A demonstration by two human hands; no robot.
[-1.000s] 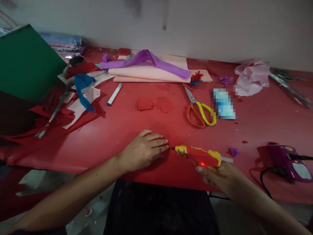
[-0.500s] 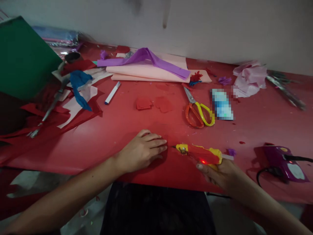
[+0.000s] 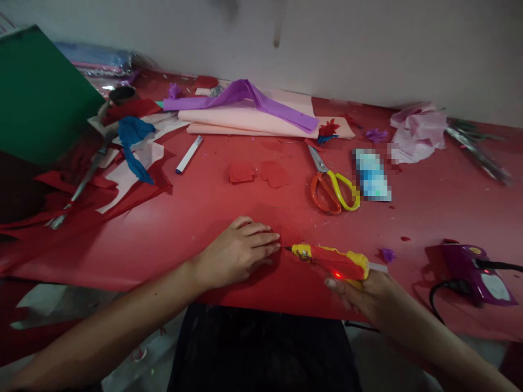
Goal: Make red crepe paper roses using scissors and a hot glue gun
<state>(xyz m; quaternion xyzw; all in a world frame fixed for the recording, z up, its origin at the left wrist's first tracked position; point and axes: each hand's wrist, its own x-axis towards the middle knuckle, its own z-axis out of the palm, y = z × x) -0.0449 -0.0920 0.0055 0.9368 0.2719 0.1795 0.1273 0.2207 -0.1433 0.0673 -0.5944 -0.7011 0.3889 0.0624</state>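
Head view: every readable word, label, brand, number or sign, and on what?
None readable.
Glue gun: dark marks near the nozzle, too blurred to read.
Purple box: yellow oval and pale patch, nothing legible.
Blue-white item: pixelated, unreadable.
White pen: no lettering visible.

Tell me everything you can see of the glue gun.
The glue gun has a red and yellow body, seemingly plastic, with a dark pointed nozzle and a glowing red light on its side. A pale stick juts from its rear. The right hand grips it, hiding most of the handle; the nozzle points toward the left hand, just short of it.
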